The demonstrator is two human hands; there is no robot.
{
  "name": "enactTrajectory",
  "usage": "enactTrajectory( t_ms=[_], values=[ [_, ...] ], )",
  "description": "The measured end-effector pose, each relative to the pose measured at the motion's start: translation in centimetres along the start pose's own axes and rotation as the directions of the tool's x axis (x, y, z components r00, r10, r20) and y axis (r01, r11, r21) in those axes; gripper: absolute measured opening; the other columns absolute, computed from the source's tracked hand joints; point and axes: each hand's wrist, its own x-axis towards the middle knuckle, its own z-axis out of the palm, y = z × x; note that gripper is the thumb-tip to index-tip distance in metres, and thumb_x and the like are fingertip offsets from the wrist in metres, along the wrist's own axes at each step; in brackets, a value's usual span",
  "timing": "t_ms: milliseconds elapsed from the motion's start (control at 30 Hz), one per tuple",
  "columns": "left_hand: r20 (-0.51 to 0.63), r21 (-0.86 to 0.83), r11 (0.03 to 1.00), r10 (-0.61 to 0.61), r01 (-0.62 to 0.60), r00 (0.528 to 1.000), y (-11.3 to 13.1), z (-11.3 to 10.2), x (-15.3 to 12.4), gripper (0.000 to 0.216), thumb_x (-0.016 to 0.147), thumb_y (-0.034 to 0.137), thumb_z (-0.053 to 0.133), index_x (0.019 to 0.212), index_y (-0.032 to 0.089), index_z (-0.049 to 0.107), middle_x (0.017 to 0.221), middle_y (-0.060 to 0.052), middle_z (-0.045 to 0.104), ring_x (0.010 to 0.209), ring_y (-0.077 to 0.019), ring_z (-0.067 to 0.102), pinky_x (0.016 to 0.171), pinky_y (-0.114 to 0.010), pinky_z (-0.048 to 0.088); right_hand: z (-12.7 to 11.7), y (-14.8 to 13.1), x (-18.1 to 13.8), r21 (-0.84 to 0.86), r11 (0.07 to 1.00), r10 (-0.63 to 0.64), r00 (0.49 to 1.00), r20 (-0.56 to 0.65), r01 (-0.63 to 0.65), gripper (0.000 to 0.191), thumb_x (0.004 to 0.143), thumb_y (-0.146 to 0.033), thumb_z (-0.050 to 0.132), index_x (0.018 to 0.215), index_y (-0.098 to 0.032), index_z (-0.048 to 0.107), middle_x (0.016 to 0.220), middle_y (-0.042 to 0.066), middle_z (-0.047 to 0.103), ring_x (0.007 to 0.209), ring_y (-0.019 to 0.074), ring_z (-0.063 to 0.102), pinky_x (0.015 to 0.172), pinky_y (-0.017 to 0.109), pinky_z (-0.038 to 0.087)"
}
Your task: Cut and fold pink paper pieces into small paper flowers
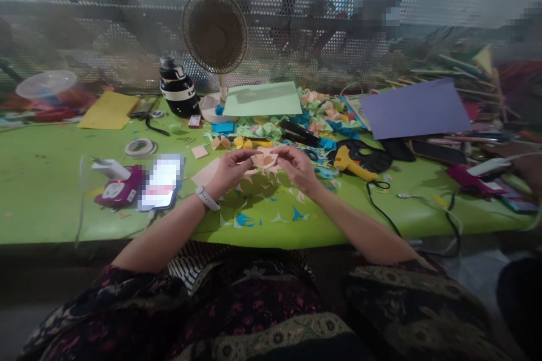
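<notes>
My left hand [231, 169] and my right hand [296, 166] meet over the middle of the green table [42, 192]. Both pinch a small folded piece of peach paper [265, 159] between fingertips, held just above the tabletop. A white watch sits on my left wrist. Under the hands lie a peach paper sheet [207, 172] and small cut paper scraps in green, blue and peach.
A phone [161, 183] and a magenta device lie to the left, with a tape roll [140, 147] behind. A yellow glue gun [351, 164] with a black cable lies to the right. A desk fan [214, 34], black bottle, green, yellow and purple sheets stand at the back.
</notes>
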Motion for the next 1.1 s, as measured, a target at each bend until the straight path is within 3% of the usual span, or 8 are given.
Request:
enactTrajectory(
  t_ms=[133,267,400,500,700,900,1100],
  values=[
    [-0.002,-0.039,0.999,-0.004,0.004,1.000,0.1,0.1,-0.1,0.032,0.076,0.039,0.078,0.098,0.016,0.079,0.095,-0.007,0.078,0.078,-0.0163,0.072,0.077,-0.032,0.063,0.1,0.3,0.0,0.001,1.000,-0.011,1.000,0.009,0.011,0.023,0.087,-0.036,0.062,0.104,-0.021,0.066,0.105,0.008,0.073,0.091,0.0196,0.071,0.084,0.037,0.060],
    [0.013,0.027,1.000,0.013,-0.013,1.000,0.4,0.1,-0.2,0.030,0.078,0.037,0.076,0.101,0.017,0.079,0.093,-0.008,0.078,0.076,-0.0167,0.072,0.074,-0.031,0.062,0.1,0.5,0.0,-0.044,0.998,-0.048,0.999,0.019,0.049,0.024,0.086,-0.032,0.062,0.106,-0.020,0.067,0.108,0.009,0.073,0.091,0.0199,0.071,0.084,0.038,0.060],
    [0.054,0.145,0.983,0.106,-0.112,0.993,0.4,-0.1,-0.2,0.027,0.081,0.033,0.072,0.102,0.017,0.079,0.097,-0.010,0.079,0.080,-0.0192,0.073,0.072,-0.030,0.060,-0.2,0.3,0.0,-0.190,0.969,-0.141,0.986,0.088,0.155,0.029,0.090,-0.034,0.059,0.114,-0.023,0.069,0.119,0.009,0.073,0.099,0.0229,0.071,0.088,0.041,0.059],
    [0.066,0.226,0.950,0.206,-0.215,0.976,-0.2,-0.3,0.0,0.025,0.082,0.029,0.069,0.101,0.018,0.080,0.100,-0.010,0.079,0.088,-0.0218,0.074,0.077,-0.032,0.060,-0.3,0.2,0.1,-0.305,0.922,-0.209,0.969,0.129,0.239,0.027,0.094,-0.036,0.056,0.113,-0.025,0.072,0.116,0.008,0.075,0.105,0.0241,0.070,0.092,0.042,0.058],
    [0.145,0.356,0.825,0.416,-0.440,0.898,-1.3,-0.9,0.5,0.024,0.088,0.024,0.063,0.104,0.020,0.080,0.104,-0.009,0.079,0.093,-0.0209,0.075,0.086,-0.035,0.061,-0.3,0.4,0.3,-0.350,0.891,-0.262,0.957,0.123,0.289,0.024,0.097,-0.030,0.053,0.103,-0.021,0.075,0.104,0.008,0.078,0.096,0.0220,0.073,0.087,0.038,0.058],
    [0.192,0.451,0.731,0.481,-0.512,0.855,-1.3,-1.2,0.5,0.025,0.093,0.023,0.059,0.108,0.018,0.078,0.102,-0.009,0.080,0.091,-0.0191,0.075,0.082,-0.031,0.062,-0.1,0.0,0.2,-0.295,0.939,-0.159,0.984,0.085,0.177,0.023,0.095,-0.032,0.056,0.097,-0.021,0.076,0.098,0.006,0.079,0.089,0.0207,0.073,0.080,0.034,0.058],
    [0.368,0.574,0.504,0.544,-0.645,0.754,-0.9,-1.5,0.4,0.028,0.098,0.019,0.052,0.114,0.018,0.074,0.105,-0.010,0.079,0.094,-0.0178,0.075,0.082,-0.031,0.060,0.0,-0.1,0.0,-0.321,0.926,-0.161,0.978,0.135,0.197,0.023,0.093,-0.027,0.054,0.099,-0.017,0.074,0.097,0.007,0.079,0.086,0.0194,0.072,0.079,0.032,0.056]
  ],
)
